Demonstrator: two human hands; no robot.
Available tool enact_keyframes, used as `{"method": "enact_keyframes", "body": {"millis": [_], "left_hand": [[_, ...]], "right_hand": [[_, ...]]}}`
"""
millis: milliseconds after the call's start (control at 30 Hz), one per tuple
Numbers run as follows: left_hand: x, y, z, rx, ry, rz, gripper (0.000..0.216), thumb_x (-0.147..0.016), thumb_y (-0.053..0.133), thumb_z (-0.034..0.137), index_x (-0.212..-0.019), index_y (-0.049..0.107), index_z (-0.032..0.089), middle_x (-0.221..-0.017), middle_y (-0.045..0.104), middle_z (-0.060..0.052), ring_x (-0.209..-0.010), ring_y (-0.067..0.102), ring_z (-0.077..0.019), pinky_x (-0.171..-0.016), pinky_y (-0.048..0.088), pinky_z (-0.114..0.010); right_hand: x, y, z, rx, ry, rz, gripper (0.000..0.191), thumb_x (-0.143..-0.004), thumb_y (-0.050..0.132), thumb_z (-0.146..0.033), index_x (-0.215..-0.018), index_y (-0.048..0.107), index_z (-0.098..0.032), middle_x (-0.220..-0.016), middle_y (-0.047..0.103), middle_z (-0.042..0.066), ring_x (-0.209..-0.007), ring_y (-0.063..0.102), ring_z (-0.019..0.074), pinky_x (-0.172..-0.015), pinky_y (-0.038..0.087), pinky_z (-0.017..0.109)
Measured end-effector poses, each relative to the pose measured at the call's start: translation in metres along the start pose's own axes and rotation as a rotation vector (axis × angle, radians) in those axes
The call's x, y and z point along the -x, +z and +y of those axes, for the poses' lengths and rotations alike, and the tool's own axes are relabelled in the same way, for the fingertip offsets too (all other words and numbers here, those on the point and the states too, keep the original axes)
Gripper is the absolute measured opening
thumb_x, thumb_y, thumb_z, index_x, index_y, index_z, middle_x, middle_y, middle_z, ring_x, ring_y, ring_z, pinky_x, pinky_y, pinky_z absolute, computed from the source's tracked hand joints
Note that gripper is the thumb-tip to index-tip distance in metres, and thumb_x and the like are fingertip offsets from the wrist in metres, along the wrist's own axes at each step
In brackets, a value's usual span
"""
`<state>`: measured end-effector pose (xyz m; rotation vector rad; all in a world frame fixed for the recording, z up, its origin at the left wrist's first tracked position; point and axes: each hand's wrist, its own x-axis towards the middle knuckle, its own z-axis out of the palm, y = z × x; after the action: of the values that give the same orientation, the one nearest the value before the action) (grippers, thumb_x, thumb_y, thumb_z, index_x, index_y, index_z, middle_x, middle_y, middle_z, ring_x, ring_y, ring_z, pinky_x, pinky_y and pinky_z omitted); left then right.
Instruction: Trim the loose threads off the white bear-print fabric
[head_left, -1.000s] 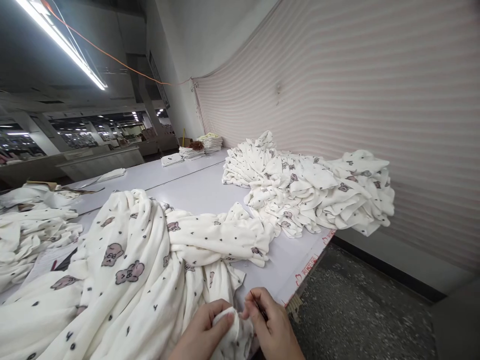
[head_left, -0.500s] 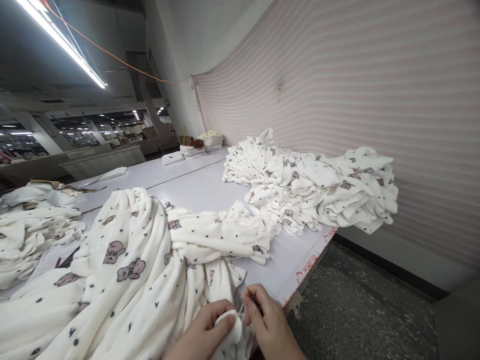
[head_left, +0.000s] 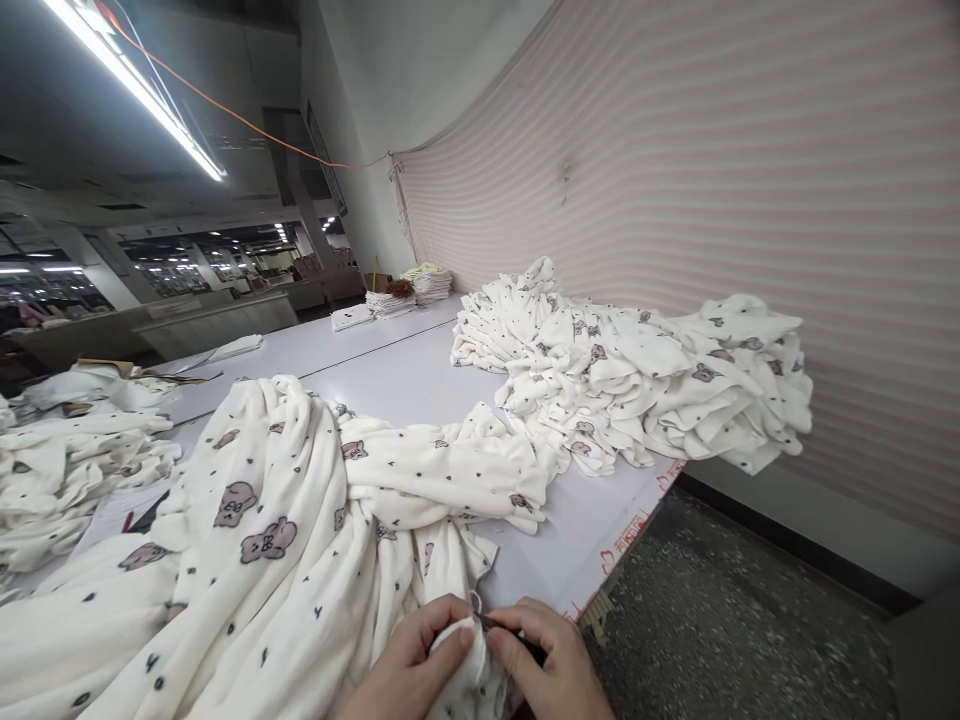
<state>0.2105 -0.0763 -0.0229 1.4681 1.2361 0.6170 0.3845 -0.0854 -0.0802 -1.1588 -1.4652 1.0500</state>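
Observation:
At the bottom centre, my left hand (head_left: pixel 416 655) pinches an edge of white fabric printed with bears and small dark marks (head_left: pixel 292 560). Beside it, my right hand (head_left: pixel 544 650) is closed round a small dark tool, seemingly thread snips (head_left: pixel 517 638). Their tip points left and meets the fabric edge near my left thumb. A loose white thread (head_left: pixel 475 602) curls up there. Most of the tool is hidden by my fingers. The gathered cloth spreads over the table to the left of my hands.
A second heap of the same printed cloth (head_left: pixel 637 370) lies across the table's (head_left: pixel 397 385) right side and overhangs its edge. More white pieces (head_left: pixel 82 465) are heaped at left. Folded stacks (head_left: pixel 427 283) stand at the back. A striped pink sheet (head_left: pixel 675 150) hangs along the wall.
My right hand has turned, bringing the dark tool from pointing upward to pointing left against the fabric edge. My left hand keeps its pinch. The view has shifted slightly.

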Motion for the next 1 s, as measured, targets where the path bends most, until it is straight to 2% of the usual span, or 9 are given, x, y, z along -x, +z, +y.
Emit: {"method": "enact_keyframes", "body": {"millis": [100,200,267,367,500,600,733,833,1000], "left_hand": [[-0.001,0.001,-0.002,0.053,0.035,-0.030,0.027,-0.084,0.055,0.046,-0.095,0.053,0.021,-0.075,0.051,0.003,-0.074,0.049,-0.0153,-0.070,0.041,-0.024],[0.001,0.000,-0.005,-0.071,0.075,-0.022,0.023,-0.081,0.061,0.040,-0.083,0.049,0.021,-0.069,0.043,0.006,-0.066,0.045,-0.0131,-0.060,0.038,-0.021],[0.006,-0.003,-0.006,-0.287,0.151,0.010,0.016,-0.082,0.060,0.031,-0.075,0.049,0.021,-0.070,0.048,0.003,-0.067,0.049,-0.0146,-0.061,0.039,-0.022],[0.015,-0.009,-0.008,-0.518,0.369,0.079,0.008,-0.086,0.048,0.017,-0.083,0.054,0.022,-0.086,0.059,-0.004,-0.078,0.058,-0.0180,-0.070,0.045,-0.024],[0.023,-0.013,-0.017,-0.664,0.578,0.136,0.023,-0.086,0.040,0.008,-0.096,0.053,0.024,-0.099,0.062,-0.008,-0.086,0.062,-0.0183,-0.076,0.048,-0.023],[0.026,-0.010,-0.023,-0.751,0.639,0.153,0.022,-0.086,0.042,0.007,-0.094,0.055,0.023,-0.098,0.064,-0.008,-0.081,0.063,-0.0180,-0.071,0.049,-0.022],[0.030,-0.005,-0.024,-0.671,0.626,0.284,0.019,-0.086,0.039,0.008,-0.079,0.048,0.023,-0.094,0.062,-0.008,-0.075,0.060,-0.0154,-0.069,0.047,-0.022],[0.034,-0.001,-0.023,-0.601,0.582,0.372,0.020,-0.086,0.037,0.012,-0.072,0.044,0.023,-0.092,0.061,-0.008,-0.073,0.057,-0.0154,-0.067,0.045,-0.024],[0.027,-0.004,-0.016,-0.395,0.471,0.336,0.012,-0.078,0.049,0.014,-0.070,0.047,0.023,-0.084,0.063,-0.005,-0.073,0.057,-0.0184,-0.066,0.044,-0.026]], "right_hand": [[0.000,0.006,0.003,-0.207,0.129,0.030,0.032,-0.075,0.067,-0.040,-0.099,0.070,-0.019,-0.073,0.065,0.001,-0.069,0.060,0.0177,-0.064,0.046,0.025],[0.000,0.010,-0.001,-0.317,0.161,0.018,0.028,-0.074,0.069,-0.044,-0.083,0.067,-0.017,-0.065,0.057,-0.003,-0.062,0.052,0.0136,-0.058,0.041,0.021],[0.001,0.006,-0.007,-0.415,0.166,0.030,0.032,-0.079,0.064,-0.050,-0.074,0.060,-0.018,-0.061,0.051,-0.004,-0.059,0.047,0.0119,-0.055,0.037,0.021],[0.007,-0.006,-0.010,-0.560,0.242,-0.039,0.036,-0.082,0.057,-0.057,-0.077,0.054,-0.021,-0.050,0.040,-0.008,-0.046,0.035,0.0089,-0.048,0.029,0.020],[0.018,-0.011,-0.004,-0.381,0.200,-0.102,0.032,-0.072,0.070,-0.045,-0.090,0.063,-0.020,-0.057,0.044,-0.008,-0.050,0.041,0.0088,-0.051,0.033,0.020],[0.019,-0.002,-0.006,-0.162,0.099,-0.090,0.051,-0.067,0.071,-0.024,-0.116,0.060,-0.026,-0.072,0.054,-0.005,-0.063,0.054,0.0133,-0.060,0.042,0.022],[0.014,0.003,-0.019,0.115,-0.163,-0.091,0.007,-0.076,0.061,-0.017,-0.076,0.065,-0.022,-0.071,0.061,-0.002,-0.067,0.058,0.0150,-0.062,0.042,0.021],[0.017,-0.001,-0.024,0.121,-0.117,-0.076,0.004,-0.073,0.063,-0.019,-0.075,0.063,-0.023,-0.069,0.062,-0.003,-0.064,0.059,0.0145,-0.058,0.042,0.020],[0.025,-0.003,-0.027,0.116,-0.091,-0.082,0.020,-0.074,0.064,-0.023,-0.092,0.070,-0.028,-0.083,0.068,0.001,-0.076,0.064,0.0191,-0.067,0.047,0.023]]}}
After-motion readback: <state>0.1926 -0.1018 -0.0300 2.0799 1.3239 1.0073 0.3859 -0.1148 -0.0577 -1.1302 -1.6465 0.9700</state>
